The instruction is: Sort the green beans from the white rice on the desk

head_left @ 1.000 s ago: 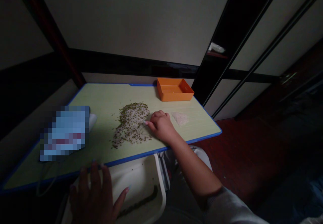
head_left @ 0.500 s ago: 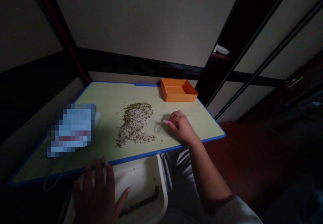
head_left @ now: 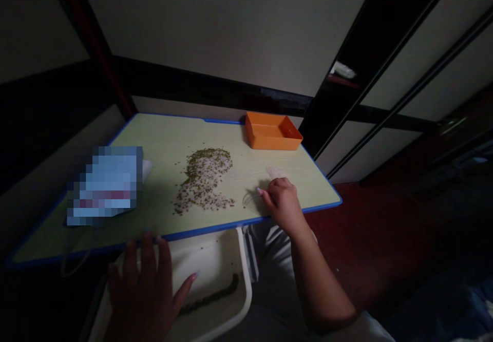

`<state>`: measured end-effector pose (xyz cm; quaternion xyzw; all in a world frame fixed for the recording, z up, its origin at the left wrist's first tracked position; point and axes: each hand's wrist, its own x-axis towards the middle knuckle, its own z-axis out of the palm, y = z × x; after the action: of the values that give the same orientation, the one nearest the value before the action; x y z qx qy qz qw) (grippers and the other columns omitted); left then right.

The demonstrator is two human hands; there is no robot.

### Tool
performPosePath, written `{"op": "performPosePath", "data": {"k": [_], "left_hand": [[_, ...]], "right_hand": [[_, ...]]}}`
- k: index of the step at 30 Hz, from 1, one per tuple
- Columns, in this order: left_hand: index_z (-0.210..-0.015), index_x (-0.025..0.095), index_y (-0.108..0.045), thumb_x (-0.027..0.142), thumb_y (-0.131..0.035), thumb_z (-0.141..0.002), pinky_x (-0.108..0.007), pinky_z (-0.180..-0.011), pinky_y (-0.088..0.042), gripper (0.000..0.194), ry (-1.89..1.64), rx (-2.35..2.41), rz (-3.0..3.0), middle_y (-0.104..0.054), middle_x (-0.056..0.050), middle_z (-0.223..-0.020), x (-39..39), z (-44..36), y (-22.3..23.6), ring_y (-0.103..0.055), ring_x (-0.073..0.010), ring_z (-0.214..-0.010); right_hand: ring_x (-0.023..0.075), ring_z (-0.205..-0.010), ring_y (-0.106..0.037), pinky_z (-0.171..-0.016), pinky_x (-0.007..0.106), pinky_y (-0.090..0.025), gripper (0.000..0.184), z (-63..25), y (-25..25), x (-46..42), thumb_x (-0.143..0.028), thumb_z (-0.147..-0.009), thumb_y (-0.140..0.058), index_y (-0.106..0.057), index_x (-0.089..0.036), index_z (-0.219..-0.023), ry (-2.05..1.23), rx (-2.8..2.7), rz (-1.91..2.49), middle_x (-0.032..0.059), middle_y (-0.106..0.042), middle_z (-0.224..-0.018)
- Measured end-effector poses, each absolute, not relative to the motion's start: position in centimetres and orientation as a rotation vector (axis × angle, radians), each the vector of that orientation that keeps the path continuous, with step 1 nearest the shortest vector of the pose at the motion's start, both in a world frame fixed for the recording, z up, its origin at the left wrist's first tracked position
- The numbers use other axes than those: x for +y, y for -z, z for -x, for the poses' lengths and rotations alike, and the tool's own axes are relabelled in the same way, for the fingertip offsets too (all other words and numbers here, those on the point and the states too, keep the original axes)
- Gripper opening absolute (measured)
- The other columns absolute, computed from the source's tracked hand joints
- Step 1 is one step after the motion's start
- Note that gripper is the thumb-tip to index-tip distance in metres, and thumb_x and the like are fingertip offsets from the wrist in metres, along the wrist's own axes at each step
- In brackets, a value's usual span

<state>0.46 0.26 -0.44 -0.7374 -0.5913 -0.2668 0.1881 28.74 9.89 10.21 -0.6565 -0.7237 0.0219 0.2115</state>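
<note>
Left hand (head_left: 143, 285) is spread. Right hand (head_left: 284, 203), with grains (head_left: 276, 171) at twelve o'clock, pinches a thin loop (head_left: 249, 199). Go softly.

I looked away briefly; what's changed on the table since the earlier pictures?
The right hand moved rightward from the mixed pile to the near side of the small pale pile, carrying a thin curved piece. The left hand stayed over the white bin; the orange box stayed put.

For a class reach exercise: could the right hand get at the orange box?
Probably yes: only pale grains and tabletop lie between the right hand and orange box, though the grip seems to hold something thin.
</note>
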Motion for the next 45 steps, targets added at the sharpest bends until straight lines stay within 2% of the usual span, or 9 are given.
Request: {"op": "performPosePath", "data": {"k": [3, 13, 21, 30, 34, 39, 45], "left_hand": [[-0.159, 0.01, -0.009, 0.042, -0.065, -0.087, -0.077, -0.122, -0.023, 0.097, 0.729, -1.667, 2.086, -0.025, -0.032, -0.165, 0.3, -0.4, 0.4, -0.012, -0.0438, -0.159], [-0.159, 0.012, -0.008, 0.041, -0.066, -0.086, -0.076, -0.122, -0.023, 0.098, 0.73, -1.657, 2.079, -0.024, -0.03, -0.166, 0.3, -0.2, 0.6, -0.012, -0.0422, -0.159], [-0.159, 0.01, -0.002, 0.04, -0.058, -0.09, -0.082, -0.118, -0.025, 0.094, 0.682, -1.698, 2.152, -0.018, -0.034, -0.166, 0.2, -0.1, 0.4, -0.007, -0.0477, -0.159], [-0.158, 0.007, -0.007, 0.041, -0.06, -0.088, -0.08, -0.119, -0.023, 0.094, 0.679, -1.657, 2.146, -0.019, -0.034, -0.166, 0.2, 0.0, 0.6, -0.006, -0.0461, -0.159], [-0.159, 0.012, -0.005, 0.041, -0.063, -0.087, -0.079, -0.12, -0.025, 0.097, 0.711, -1.67, 2.124, -0.018, -0.03, -0.167, 0.2, -0.1, 0.6, -0.007, -0.0432, -0.16], [-0.16, 0.016, -0.003, 0.041, -0.064, -0.086, -0.078, -0.121, -0.024, 0.099, 0.753, -1.714, 2.109, -0.018, -0.027, -0.168, 0.2, -0.3, 0.7, -0.009, -0.0417, -0.16], [-0.159, 0.01, -0.005, 0.043, -0.058, -0.089, -0.081, -0.12, -0.022, 0.094, 0.699, -1.686, 2.147, -0.015, -0.031, -0.168, 0.1, 0.1, 0.9, -0.006, -0.0455, -0.16]], "right_hand": [[0.0241, -0.099, -0.058, -0.086, 0.035, -0.038, 0.025, -27.9, -10.4, 9.6, -0.028, -0.099, -0.063, -0.071, -0.018, -0.077, -0.087, -2.034, 1.801, 0.0091, -0.07, -0.093], [0.0246, -0.099, -0.056, -0.086, 0.038, -0.035, 0.026, -26.0, -10.7, 8.6, -0.029, -0.097, -0.066, -0.07, -0.018, -0.075, -0.147, -2.082, 1.711, 0.0082, -0.068, -0.092], [0.0245, -0.099, -0.055, -0.085, 0.038, -0.033, 0.026, -25.2, -11.1, 8.5, -0.029, -0.098, -0.066, -0.069, -0.017, -0.074, -0.19, -2.107, 1.684, 0.0081, -0.068, -0.093], [0.0218, -0.097, -0.056, -0.087, 0.037, -0.033, 0.026, -25.3, -10.9, 7.9, -0.026, -0.097, -0.067, -0.064, -0.018, -0.072, -0.214, -2.109, 1.496, 0.0051, -0.066, -0.09], [0.0231, -0.096, -0.055, -0.087, 0.037, -0.035, 0.025, -25.9, -10.9, 8.3, -0.024, -0.096, -0.066, -0.064, -0.019, -0.072, -0.131, -1.98, 1.563, 0.0059, -0.066, -0.089], [0.0233, -0.098, -0.055, -0.085, 0.037, -0.034, 0.026, -24.5, -11.3, 9.1, -0.032, -0.097, -0.068, -0.067, -0.019, -0.074, -0.128, -2.038, 1.566, 0.0059, -0.067, -0.091], [0.0238, -0.104, -0.053, -0.083, 0.037, -0.031, 0.031, -20.9, -11.9, 10.5, -0.039, -0.101, -0.063, -0.072, -0.018, -0.08, -0.139, -2.208, 1.536, 0.0071, -0.068, -0.098]]}}
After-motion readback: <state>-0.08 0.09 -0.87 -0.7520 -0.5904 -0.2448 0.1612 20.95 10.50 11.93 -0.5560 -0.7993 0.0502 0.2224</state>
